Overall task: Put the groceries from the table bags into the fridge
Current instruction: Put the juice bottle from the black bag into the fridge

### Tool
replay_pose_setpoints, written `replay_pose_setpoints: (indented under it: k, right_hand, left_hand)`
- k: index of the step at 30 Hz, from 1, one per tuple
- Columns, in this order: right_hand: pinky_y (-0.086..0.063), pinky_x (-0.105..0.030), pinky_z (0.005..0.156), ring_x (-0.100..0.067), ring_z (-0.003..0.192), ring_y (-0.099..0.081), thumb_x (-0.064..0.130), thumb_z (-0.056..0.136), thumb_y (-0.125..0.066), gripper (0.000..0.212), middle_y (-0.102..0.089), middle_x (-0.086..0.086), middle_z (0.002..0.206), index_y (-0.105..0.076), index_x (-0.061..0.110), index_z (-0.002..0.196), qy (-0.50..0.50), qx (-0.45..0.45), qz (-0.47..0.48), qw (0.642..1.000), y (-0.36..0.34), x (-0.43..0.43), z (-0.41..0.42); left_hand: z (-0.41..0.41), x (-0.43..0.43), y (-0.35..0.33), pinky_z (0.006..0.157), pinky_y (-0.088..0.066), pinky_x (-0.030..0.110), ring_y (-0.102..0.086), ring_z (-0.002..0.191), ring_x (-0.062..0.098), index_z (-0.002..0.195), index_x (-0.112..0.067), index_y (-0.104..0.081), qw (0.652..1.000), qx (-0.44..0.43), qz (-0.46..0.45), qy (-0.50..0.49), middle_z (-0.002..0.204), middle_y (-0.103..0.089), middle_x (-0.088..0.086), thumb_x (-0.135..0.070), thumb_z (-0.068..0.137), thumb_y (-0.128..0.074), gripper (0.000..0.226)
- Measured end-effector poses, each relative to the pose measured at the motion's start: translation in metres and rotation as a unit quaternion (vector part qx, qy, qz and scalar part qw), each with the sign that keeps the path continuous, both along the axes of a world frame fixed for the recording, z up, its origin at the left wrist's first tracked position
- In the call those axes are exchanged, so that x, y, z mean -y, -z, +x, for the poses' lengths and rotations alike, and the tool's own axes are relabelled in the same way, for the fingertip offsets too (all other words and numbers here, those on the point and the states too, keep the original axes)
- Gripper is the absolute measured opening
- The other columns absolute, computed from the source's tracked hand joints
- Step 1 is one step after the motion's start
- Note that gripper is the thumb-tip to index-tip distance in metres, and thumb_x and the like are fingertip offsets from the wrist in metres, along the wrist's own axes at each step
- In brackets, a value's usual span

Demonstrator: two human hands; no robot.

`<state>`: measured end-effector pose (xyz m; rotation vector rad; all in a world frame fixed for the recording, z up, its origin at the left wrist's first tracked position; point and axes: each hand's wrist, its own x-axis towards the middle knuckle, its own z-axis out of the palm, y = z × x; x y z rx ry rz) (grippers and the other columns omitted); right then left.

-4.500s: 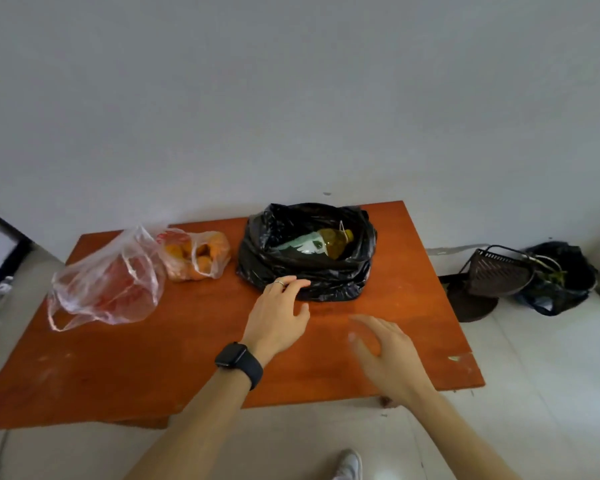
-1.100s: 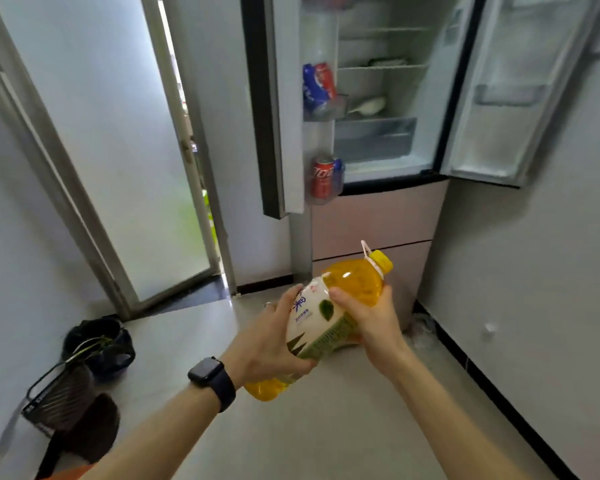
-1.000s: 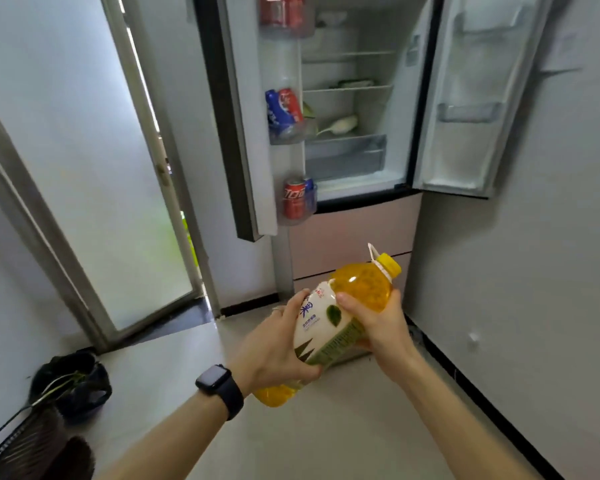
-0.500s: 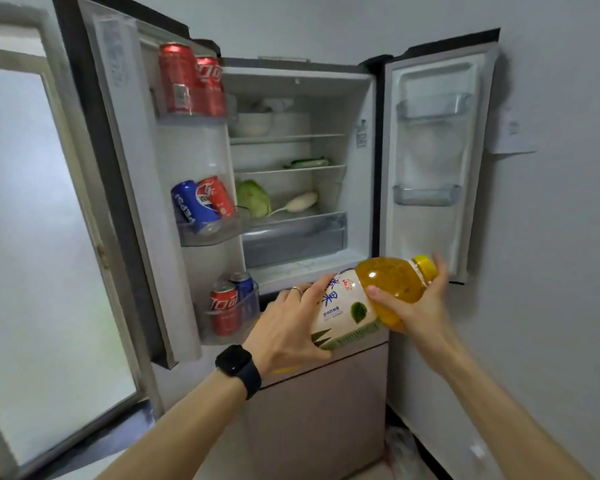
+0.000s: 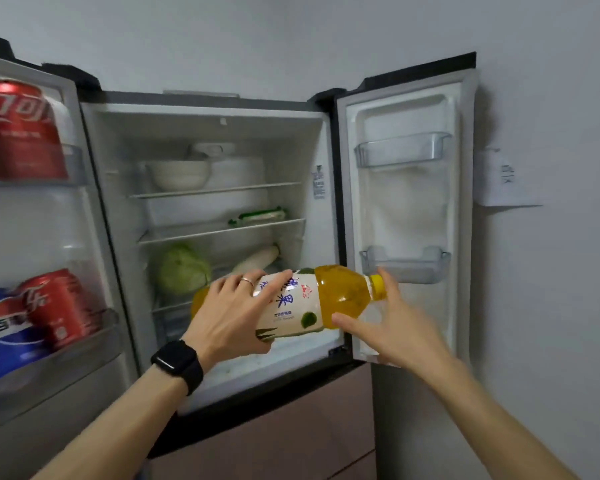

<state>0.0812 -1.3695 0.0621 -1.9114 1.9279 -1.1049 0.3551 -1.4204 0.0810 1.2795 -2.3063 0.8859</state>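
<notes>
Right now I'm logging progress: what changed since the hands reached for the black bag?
The yellow-capped plastic bottle of orange drink came out of the bag and was carried up to the open fridge, now held sideways at its opening. The left hand grips its labelled body; the right hand has loosened its fingers, touching near the neck. The fridge doors stayed open.

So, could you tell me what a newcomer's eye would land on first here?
The clear plastic bottle of yellow-orange drink with a white label stands out, gripped sideways by the left hand before the open grey fridge, the right hand touching its capped end. Next come the red metal soda cans in the left door's racks and the round green cabbage on a lower shelf.
</notes>
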Motion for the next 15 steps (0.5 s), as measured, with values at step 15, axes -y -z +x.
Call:
replay_pose_setpoints:
  k: [15]
  right_hand:
    - [-0.055, -0.039, 0.092, -0.018, 0.121, -0.053, 0.081, 0.064, -0.068, 0.112, -0.039, 0.006, 0.15, -0.004, 0.054, 0.151, -0.187, -0.18, -0.278, 0.925, -0.087, 0.204, -0.03]
  left_hand:
    - [-0.008, 0.163, -0.104, 0.101, -0.045, 0.058, -0.05, 0.122, 0.039, 0.154, -0.031, -0.026, 0.987, 0.074, -0.145, -0.004, 0.141, -0.048, 0.018, -0.056, 0.058, -0.089, 0.118]
